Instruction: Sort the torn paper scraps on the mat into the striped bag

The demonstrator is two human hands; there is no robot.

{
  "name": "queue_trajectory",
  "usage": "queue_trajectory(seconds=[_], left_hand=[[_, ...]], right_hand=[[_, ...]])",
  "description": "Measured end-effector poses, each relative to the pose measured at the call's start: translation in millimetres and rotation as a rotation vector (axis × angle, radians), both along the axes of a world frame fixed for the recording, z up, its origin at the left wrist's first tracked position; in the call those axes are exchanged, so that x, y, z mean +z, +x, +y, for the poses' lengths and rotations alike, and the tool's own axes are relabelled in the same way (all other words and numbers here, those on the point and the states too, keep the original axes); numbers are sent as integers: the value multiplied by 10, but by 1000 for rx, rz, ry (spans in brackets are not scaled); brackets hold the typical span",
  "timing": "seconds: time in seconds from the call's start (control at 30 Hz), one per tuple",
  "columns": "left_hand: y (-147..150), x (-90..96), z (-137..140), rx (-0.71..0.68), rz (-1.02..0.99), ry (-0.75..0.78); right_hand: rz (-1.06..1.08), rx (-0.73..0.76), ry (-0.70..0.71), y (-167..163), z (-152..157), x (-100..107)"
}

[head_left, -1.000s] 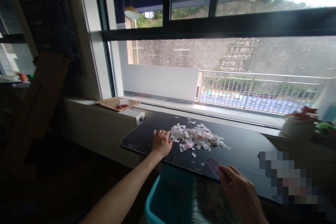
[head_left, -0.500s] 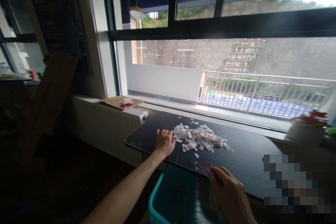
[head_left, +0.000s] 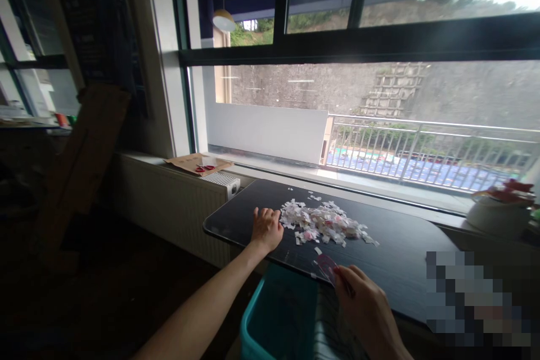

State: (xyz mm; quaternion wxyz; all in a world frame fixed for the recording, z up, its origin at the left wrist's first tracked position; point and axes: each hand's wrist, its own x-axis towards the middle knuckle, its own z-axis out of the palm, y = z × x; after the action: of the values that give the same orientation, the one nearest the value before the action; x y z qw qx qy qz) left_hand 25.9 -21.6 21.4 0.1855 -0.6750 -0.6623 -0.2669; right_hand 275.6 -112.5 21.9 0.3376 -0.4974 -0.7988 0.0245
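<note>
My right hand [head_left: 366,306] grips a thin, see-through pink plastic piece with a curved edge, which looks like a protractor [head_left: 326,265]. It is tilted at the front edge of the black table [head_left: 400,259], close to a few loose paper scraps. My left hand [head_left: 268,229] lies on the tabletop with its fingers apart and slightly bent, its right side against a heap of small white paper scraps [head_left: 324,222]. Some scraps in the heap are pinkish. Below the table edge, between my arms, stands a teal bin [head_left: 253,315]; its bottom is too dark to make out.
Red-handled scissors [head_left: 205,168] lie on brown paper [head_left: 181,162] on the ledge, above a white radiator [head_left: 172,202]. A pale planter [head_left: 498,216] stands at the right by the window. Cardboard [head_left: 93,140] leans at the left. Striped cloth [head_left: 331,326] hangs beside the bin.
My right hand and the protractor have shifted slightly left along the table's front edge. My left hand stays beside the paper heap. The whole view has moved a little.
</note>
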Motion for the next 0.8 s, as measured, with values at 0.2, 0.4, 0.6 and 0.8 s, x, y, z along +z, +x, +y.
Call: queue_trajectory(seconds=[0.2,0.4,0.6,0.8], left_hand=[[2,13,0,-6,-20,-19],[14,32,-23,-1,-13,-22],[5,32,-28,-5,-22,-31],[14,21,-17,4,-10,-15]], right_hand=[[46,103,13,-18,-28,-27],[35,67,33,27,-141,-46],[53,128,18,18,-52,80],[-87,91,150,211,421,245]])
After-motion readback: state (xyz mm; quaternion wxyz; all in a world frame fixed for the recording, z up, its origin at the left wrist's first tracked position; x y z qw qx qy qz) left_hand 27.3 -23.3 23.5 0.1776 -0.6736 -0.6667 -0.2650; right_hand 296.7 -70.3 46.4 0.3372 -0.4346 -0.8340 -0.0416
